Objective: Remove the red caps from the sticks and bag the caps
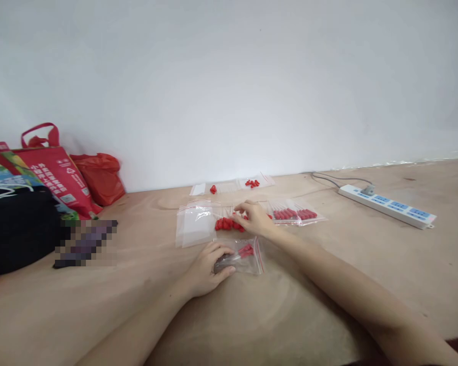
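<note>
My left hand [209, 269] lies at the left end of a clear zip bag [256, 264], thumb and fingers closed around that end. Inside the bag are several small red-ended pieces [246, 250], too small to name exactly. Just beyond it, my right hand [255, 218] reaches over a row of loose red-handled thin sticks [225, 223]. Its thumb and forefinger are apart, close to the red ends, and part of the row is hidden beneath the hand. Flat, clear zip bags [194, 223] lie to the left of this row.
More red-handled sticks [284, 213] lie on bags at right. Farther back, small red pieces [252, 183] rest near the wall. A power strip [387, 206] with a plugged cord is at right; red bags [99, 178] and a black bag [21, 229] stand at left.
</note>
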`<state>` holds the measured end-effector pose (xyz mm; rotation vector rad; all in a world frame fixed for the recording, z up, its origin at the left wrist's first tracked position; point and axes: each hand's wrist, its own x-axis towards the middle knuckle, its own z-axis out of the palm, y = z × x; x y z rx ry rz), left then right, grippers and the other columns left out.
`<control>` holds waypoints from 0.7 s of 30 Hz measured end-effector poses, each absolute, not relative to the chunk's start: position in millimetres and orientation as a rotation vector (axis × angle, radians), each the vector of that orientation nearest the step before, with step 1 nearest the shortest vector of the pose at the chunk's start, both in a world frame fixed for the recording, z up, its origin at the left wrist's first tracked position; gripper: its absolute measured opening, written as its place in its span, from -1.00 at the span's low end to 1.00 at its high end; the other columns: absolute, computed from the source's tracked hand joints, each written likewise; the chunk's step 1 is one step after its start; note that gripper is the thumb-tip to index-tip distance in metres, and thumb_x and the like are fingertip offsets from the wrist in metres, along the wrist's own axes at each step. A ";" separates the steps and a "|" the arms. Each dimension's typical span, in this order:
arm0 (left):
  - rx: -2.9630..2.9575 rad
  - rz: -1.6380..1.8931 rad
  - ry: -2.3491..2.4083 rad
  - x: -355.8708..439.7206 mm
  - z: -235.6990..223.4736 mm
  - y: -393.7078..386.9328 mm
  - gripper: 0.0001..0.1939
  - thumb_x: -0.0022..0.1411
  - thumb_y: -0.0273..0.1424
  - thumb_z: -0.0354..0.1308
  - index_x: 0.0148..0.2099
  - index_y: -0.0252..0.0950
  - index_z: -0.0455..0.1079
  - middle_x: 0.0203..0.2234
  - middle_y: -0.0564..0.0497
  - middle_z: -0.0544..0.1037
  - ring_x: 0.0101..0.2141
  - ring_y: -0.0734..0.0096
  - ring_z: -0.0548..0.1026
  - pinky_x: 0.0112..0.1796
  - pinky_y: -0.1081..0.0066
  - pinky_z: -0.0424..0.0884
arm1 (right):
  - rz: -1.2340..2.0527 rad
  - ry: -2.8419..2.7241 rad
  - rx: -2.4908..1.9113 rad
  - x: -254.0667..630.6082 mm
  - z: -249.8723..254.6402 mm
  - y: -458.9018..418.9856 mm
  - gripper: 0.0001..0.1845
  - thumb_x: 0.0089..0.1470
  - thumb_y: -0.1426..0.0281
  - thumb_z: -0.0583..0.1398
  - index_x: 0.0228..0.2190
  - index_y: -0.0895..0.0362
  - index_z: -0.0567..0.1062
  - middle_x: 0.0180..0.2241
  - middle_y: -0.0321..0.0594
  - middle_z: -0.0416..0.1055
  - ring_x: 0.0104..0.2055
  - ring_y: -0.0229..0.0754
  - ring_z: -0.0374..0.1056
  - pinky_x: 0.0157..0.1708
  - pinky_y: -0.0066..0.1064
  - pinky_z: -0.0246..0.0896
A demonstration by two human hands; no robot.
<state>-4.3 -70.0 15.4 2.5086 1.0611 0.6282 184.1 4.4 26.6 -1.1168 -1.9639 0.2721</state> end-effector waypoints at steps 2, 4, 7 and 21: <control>2.514 0.621 1.048 -4.4 14.7 -69.1 -0.77 0.11 -0.33 0.06 -0.16 -0.24 0.31 -0.24 -0.03 0.41 -0.22 0.31 0.35 -0.19 0.30 0.31 | 0.258 -1.897 -1.136 204.0 22.4 -9.0 -0.94 -0.08 0.45 0.12 -0.49 0.18 0.40 -0.50 -0.26 0.31 -0.42 -0.29 0.23 -0.37 -0.46 0.13; 2.526 0.620 1.046 -4.1 14.1 -68.1 -0.78 0.11 -0.34 0.06 -0.15 -0.24 0.31 -0.24 -0.03 0.40 -0.21 0.31 0.35 -0.19 0.30 0.31 | 0.313 -1.840 -1.191 222.3 14.9 -24.0 -0.92 -0.15 0.54 0.10 -0.53 0.16 0.37 -0.55 -0.31 0.30 -0.47 -0.31 0.21 -0.46 -0.50 0.10; 2.539 0.624 1.051 -3.0 13.4 -67.3 -0.77 0.12 -0.34 0.06 -0.14 -0.24 0.31 -0.23 -0.03 0.41 -0.19 0.31 0.35 -0.17 0.29 0.31 | 0.500 -1.893 -1.256 238.6 3.2 -43.4 -0.92 -0.22 0.56 0.12 -0.57 0.16 0.38 -0.58 -0.34 0.32 -0.55 -0.35 0.17 -0.53 -0.52 0.05; 2.454 0.509 1.050 -4.0 7.2 -64.2 -0.65 0.25 -0.27 -0.13 0.03 -0.18 0.29 -0.01 0.03 0.37 0.05 0.31 0.24 0.05 0.21 0.17 | 0.499 -2.217 -1.234 224.1 -4.5 -48.3 -0.67 -0.24 0.12 0.27 -0.52 0.15 0.50 -0.57 -0.29 0.23 -0.46 -0.27 0.14 -0.43 -0.44 0.03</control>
